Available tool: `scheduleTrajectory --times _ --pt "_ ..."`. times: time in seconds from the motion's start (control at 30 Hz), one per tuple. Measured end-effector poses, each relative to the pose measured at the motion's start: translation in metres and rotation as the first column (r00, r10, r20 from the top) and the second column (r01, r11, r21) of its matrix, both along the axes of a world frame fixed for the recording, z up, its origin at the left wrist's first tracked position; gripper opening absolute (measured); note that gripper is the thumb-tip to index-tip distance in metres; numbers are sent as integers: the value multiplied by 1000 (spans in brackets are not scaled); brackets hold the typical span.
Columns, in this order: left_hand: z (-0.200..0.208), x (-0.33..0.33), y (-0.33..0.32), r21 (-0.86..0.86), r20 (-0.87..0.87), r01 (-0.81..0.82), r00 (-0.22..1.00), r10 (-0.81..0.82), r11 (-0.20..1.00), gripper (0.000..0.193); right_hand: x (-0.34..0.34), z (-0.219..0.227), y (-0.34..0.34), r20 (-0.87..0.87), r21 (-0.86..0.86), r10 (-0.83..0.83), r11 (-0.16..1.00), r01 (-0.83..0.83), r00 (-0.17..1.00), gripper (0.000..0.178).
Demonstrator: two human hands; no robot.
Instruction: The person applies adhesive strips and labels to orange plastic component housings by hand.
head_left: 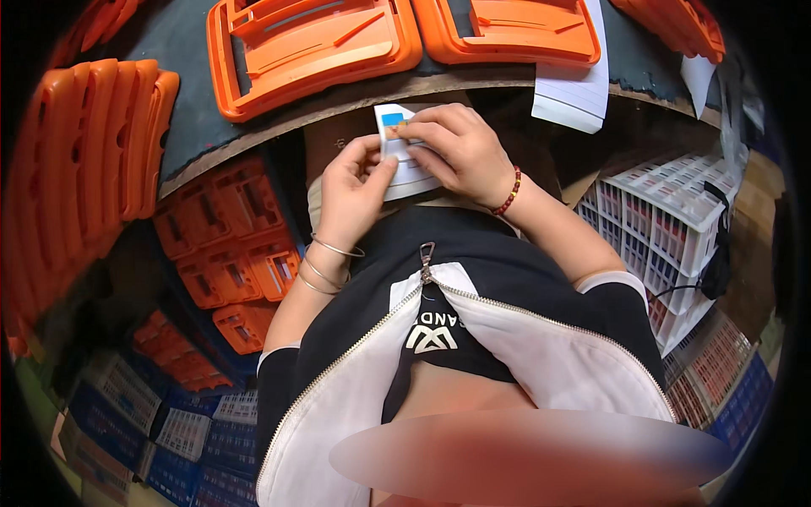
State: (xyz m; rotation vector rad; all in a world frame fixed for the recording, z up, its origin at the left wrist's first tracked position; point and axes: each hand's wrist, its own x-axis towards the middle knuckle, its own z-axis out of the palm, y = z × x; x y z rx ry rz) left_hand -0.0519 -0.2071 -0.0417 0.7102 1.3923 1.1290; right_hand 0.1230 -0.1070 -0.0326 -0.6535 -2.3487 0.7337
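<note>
A small white sheet (405, 169) with a blue patch near its top is held up over my lap, close to the table's front edge. It looks like a sheet of labels, slightly bent. My left hand (356, 179), with silver bangles on the wrist, pinches its left edge between thumb and fingers. My right hand (456, 152), wearing a red beaded bracelet, is closed at the sheet's upper right, fingertips beside the blue patch. These fingers cover part of the sheet, and whether they also grip a loose label is too small to tell.
Two orange plastic frames (312, 55) (519, 34) lie on the dark table (190, 101). Stacked orange parts (110, 144) stand at the left, with more in a crate (228, 228) below. White papers (574, 89) overhang the table edge. White crates (659, 211) stand at my right.
</note>
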Motion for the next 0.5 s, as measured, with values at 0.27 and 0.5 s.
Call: scheduleTrajectory --times 0.27,0.5 --pt "46 7 24 307 -728 419 681 -72 855 13 10 59 4 255 103 -19 995 -8 967 17" --pt "58 28 40 275 -497 396 838 -223 876 11 50 73 10 -56 -353 -123 931 96 991 18"
